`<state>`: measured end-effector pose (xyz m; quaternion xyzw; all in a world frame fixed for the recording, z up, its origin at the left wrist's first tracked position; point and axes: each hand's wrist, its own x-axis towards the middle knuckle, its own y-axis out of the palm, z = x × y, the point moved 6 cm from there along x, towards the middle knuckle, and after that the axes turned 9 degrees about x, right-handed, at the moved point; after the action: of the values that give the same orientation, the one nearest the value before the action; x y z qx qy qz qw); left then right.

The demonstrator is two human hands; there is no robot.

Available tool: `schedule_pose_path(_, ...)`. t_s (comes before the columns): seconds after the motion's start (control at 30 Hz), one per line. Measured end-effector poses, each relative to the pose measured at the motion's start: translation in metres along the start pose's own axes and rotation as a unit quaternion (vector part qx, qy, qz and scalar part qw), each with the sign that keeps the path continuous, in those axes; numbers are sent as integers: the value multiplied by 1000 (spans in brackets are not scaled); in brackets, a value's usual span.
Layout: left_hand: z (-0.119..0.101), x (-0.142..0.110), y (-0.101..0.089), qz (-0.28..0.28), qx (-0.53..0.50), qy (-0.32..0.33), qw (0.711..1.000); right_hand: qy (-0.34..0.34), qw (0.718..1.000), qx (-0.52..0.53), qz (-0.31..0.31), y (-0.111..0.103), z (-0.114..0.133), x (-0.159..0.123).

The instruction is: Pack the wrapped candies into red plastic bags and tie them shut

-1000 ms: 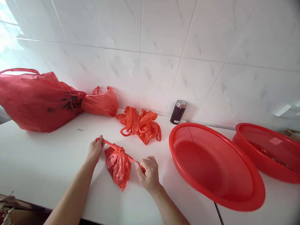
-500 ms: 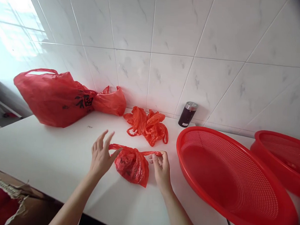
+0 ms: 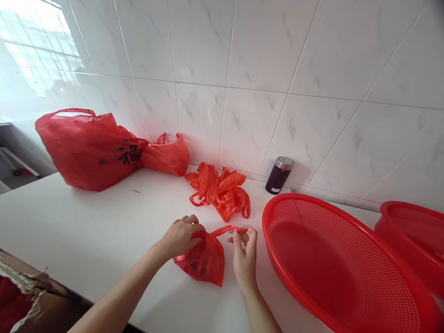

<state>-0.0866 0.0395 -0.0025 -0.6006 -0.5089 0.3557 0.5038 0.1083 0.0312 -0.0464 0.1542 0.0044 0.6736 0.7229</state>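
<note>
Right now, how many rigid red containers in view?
2. The mesh basket stands right of the right hand; the far container sits beyond it at the picture's right edge, partly cut off. Any nested underneath would be hidden.

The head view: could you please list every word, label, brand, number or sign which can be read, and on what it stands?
"福" (probable reading, creased): black print on the large red plastic bag.
Too small to read: white label on the dark tumbler; marking on its silver lid.
Too blurred: dark marks on the held red plastic bag, perhaps only contents.
No brand or number is readable.
</note>
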Motion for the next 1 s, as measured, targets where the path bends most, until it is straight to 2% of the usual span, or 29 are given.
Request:
schedule_pose_path(0.13,2,-5,-4,19,-50,-35,998,20,999,-10,27,5,-2,-1)
schedule_pose_path(0.23,-1,-10,-10,55,-160,-63,984,64,992,-14,106,15,-7,-3)
schedule_pose_path(0.3,-5,-17,-10,100,-319,-86,939,72,985,12,159,22,-7,-5)
schedule_pose_path(0.4,-10,-26,-8,133,-524,-111,834,96,978,71,169,24,-9,-2)
schedule_pose_path(0.43,-9,-29,-7,130,-556,-115,813,111,976,91,161,23,-11,0)
schedule_pose_path(0.5,-5,-32,-6,117,-584,-126,793,135,974,119,139,18,-17,4)
schedule_pose_path(0.57,2,-33,-7,89,-582,-147,795,154,974,121,113,12,-25,7)
schedule_pose_path(0.6,7,-34,-10,71,-565,-161,806,162,975,113,98,8,-28,9)
schedule_pose_path(0.73,29,-33,-31,-27,-442,-210,872,173,979,82,64,-1,-37,11)
schedule_pose_path(0.8,47,-33,-53,-119,-342,-231,903,175,980,69,69,-1,-38,10)
schedule_pose_path(0.87,72,-35,-79,-206,-216,-258,919,174,980,55,79,1,-38,10)
schedule_pose_path(0.93,101,-39,-107,-245,-106,-292,919,171,980,43,90,2,-38,9)
schedule_pose_path(1.0,133,-44,-135,-246,-18,-333,910,170,980,38,97,3,-38,9)
